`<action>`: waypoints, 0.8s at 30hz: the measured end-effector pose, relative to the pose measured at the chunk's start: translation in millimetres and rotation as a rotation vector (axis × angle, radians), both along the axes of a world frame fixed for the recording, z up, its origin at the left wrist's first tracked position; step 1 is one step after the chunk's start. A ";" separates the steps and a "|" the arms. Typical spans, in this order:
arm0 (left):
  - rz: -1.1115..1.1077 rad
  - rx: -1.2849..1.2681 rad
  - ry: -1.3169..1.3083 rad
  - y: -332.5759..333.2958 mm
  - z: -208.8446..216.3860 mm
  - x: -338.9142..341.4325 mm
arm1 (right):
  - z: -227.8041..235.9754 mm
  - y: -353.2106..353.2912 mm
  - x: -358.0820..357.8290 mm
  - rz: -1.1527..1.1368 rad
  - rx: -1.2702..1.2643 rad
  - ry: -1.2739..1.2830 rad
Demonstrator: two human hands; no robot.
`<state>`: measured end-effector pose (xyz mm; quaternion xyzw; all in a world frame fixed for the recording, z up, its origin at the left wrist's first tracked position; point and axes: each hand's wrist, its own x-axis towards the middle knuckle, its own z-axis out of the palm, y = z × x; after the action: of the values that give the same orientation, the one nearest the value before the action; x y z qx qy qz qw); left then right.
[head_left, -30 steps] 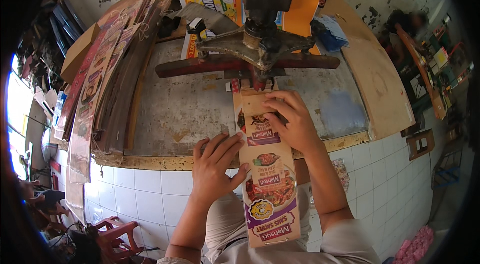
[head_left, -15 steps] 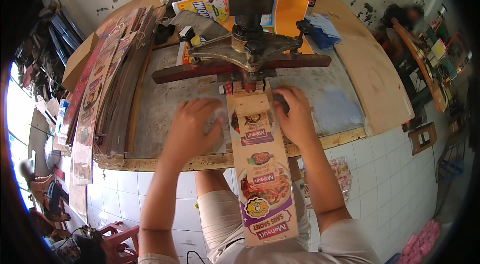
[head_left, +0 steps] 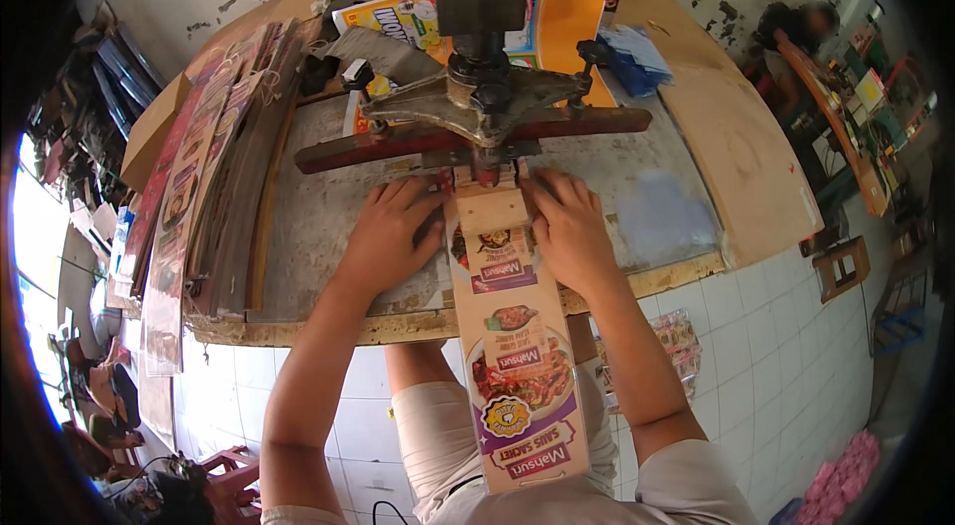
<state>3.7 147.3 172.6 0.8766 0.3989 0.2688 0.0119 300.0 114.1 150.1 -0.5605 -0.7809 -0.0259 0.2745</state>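
A long printed cardboard strip [head_left: 532, 388] with food pictures runs from under a metal press [head_left: 482, 97] over the table's near edge towards my lap. Across its far part lies a small plain wooden-coloured block [head_left: 494, 211]. My left hand [head_left: 391, 237] rests on the table left of the strip, fingers stretched out, the fingertips at the far end by the press head. On the other side lies my right hand [head_left: 572, 229], its fingers spread and slightly bent, thumb and forefinger against the right edge of the strip and block. The press head hides the far end.
Stacked long printed strips and boards [head_left: 214, 162] fill the table's left side. Orange printed sheets [head_left: 569, 23] and a blue plastic packet [head_left: 632, 63] lie behind the press. A brown board [head_left: 741, 142] covers the right side. A red stool [head_left: 234, 485] stands lower left; another person [head_left: 796, 28] is far right.
My left hand has moved in to the far end of the strip and settled on the table. My right hand has come closer against the strip's edge. The view has shifted slightly.
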 end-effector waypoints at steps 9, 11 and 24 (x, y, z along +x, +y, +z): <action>-0.002 0.018 0.017 -1.4 3.3 3.2 | -1.3 0.6 -4.2 -0.012 -0.005 -0.023; -0.002 0.033 0.022 -1.2 3.1 3.4 | -2.1 1.0 -3.9 -0.010 0.004 -0.027; -0.005 0.041 0.021 0.1 1.4 3.1 | 0.3 0.4 -2.8 -0.004 -0.019 -0.035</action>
<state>6.7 147.4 174.0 0.8805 0.3911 0.2676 -0.0098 297.2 114.5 150.4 -0.5643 -0.7846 -0.0287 0.2553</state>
